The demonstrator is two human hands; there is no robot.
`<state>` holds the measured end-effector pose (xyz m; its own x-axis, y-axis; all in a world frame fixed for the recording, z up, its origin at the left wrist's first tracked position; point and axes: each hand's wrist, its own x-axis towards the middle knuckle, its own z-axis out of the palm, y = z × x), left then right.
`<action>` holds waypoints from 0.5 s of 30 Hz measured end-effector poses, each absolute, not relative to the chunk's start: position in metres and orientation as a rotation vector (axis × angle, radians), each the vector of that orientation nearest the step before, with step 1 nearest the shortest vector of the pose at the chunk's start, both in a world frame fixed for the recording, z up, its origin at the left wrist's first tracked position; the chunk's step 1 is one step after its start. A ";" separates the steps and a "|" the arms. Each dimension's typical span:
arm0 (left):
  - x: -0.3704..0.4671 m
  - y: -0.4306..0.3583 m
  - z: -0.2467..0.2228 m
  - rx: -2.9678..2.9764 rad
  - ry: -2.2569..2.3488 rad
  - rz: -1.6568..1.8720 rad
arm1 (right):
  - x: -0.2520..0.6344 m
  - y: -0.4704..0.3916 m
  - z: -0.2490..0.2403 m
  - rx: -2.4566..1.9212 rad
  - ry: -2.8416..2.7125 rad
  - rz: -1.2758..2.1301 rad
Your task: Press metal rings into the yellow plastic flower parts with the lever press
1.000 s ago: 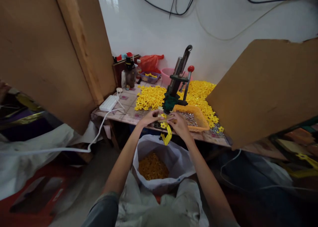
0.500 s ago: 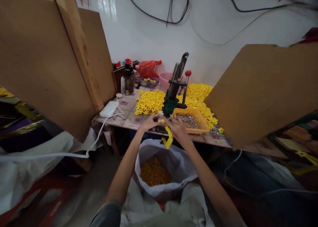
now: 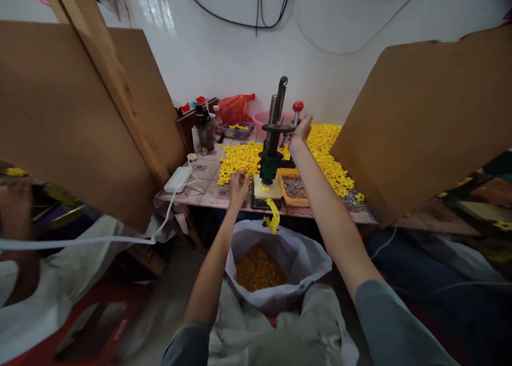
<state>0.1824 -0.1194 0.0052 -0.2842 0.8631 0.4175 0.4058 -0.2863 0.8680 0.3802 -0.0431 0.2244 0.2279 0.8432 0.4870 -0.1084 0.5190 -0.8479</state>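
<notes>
My right hand (image 3: 300,135) is at the lever (image 3: 296,119) of a green hand press (image 3: 271,160), below its red knob, with the fingers curled around the shaft. Under the press head, a small yellow flower-shaped piece (image 3: 265,188) rests on the pale base block (image 3: 260,193). My left hand (image 3: 239,185) is left of the base, at the near edge of a heap of yellow flower pieces (image 3: 244,160). Its fingers are pinched together, and what they hold is too small to make out. A yellow strip (image 3: 274,216) hangs from the front of the base.
Beside the press, an orange basket (image 3: 296,201) holds small metal parts. Below the table edge, an open white sack (image 3: 304,259) contains yellow pieces. Cardboard panels (image 3: 436,120) flank the table. A white power strip (image 3: 177,180) lies left. Another person's arm (image 3: 18,222) shows at far left.
Both hands were together beneath the press head. My right hand has moved up to the lever, while my left has moved left to the yellow heap. The view has shifted slightly.
</notes>
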 end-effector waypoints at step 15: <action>0.197 -0.116 0.008 2.044 2.160 0.887 | 0.457 -0.121 0.130 -1.867 -1.794 0.301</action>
<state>0.1974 -0.1156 0.0078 -0.1317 0.9277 0.3494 0.9056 -0.0308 0.4231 0.4573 -0.1208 0.1297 0.0936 0.9759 0.1971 0.8581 0.0213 -0.5130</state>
